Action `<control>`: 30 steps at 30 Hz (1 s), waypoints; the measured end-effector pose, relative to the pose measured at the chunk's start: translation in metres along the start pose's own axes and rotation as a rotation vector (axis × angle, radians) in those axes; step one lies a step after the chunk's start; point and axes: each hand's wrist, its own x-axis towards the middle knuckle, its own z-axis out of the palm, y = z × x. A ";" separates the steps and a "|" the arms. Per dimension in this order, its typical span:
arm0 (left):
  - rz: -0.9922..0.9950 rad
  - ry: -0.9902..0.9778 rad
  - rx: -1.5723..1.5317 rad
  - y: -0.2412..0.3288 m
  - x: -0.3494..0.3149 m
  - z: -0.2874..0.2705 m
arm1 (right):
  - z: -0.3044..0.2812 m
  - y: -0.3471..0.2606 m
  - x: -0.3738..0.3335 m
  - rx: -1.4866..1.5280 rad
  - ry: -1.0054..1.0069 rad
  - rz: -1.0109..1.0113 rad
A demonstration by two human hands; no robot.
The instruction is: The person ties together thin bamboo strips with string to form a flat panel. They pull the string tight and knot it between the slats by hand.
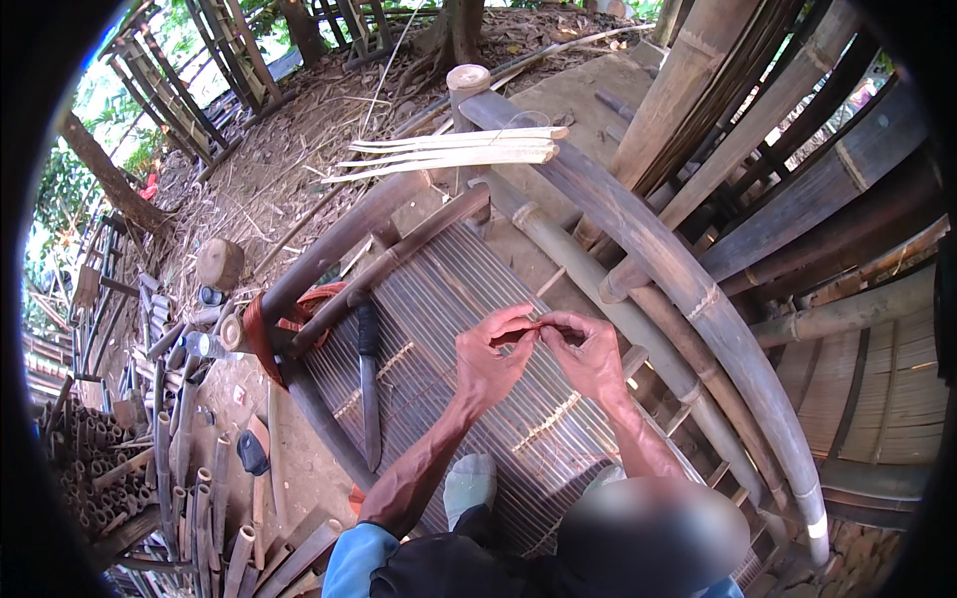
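My left hand [486, 357] and my right hand [588, 354] meet above a slatted bamboo bench [454, 289]. Thumb and fingers of both are pinched together, and the fingertips touch or nearly touch. Whatever lies between them is too small to make out. A knife [369, 384] with a black handle rests on the slats to the left of my left hand, its blade towards me. Beyond my hands, several pale split bamboo strips [459, 151] lie across the bench's far bamboo rails.
Thick bamboo poles [688, 289] curve along the right side. An orange cloth [264, 339] is wrapped at the bench's left corner. Cut bamboo pieces [199, 498], a clear bottle [204, 346] and a wood block [219, 263] are on the ground at left.
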 end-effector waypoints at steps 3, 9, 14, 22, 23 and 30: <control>0.036 0.001 0.169 0.005 -0.002 0.000 | -0.001 -0.004 -0.001 -0.026 0.002 0.032; -0.135 0.085 -0.127 0.000 0.000 0.001 | 0.008 -0.013 -0.003 -0.100 0.052 0.040; -0.247 0.072 -0.288 0.004 0.001 -0.002 | 0.009 -0.011 -0.005 -0.111 0.116 -0.069; -0.288 0.053 -0.404 -0.002 0.000 -0.007 | 0.009 -0.020 -0.007 -0.223 0.048 -0.198; -0.308 0.061 -0.418 -0.002 0.000 -0.008 | 0.009 -0.019 -0.007 -0.202 0.033 -0.203; 0.099 0.055 0.002 -0.002 -0.006 0.000 | 0.008 -0.019 -0.009 -0.133 0.033 -0.098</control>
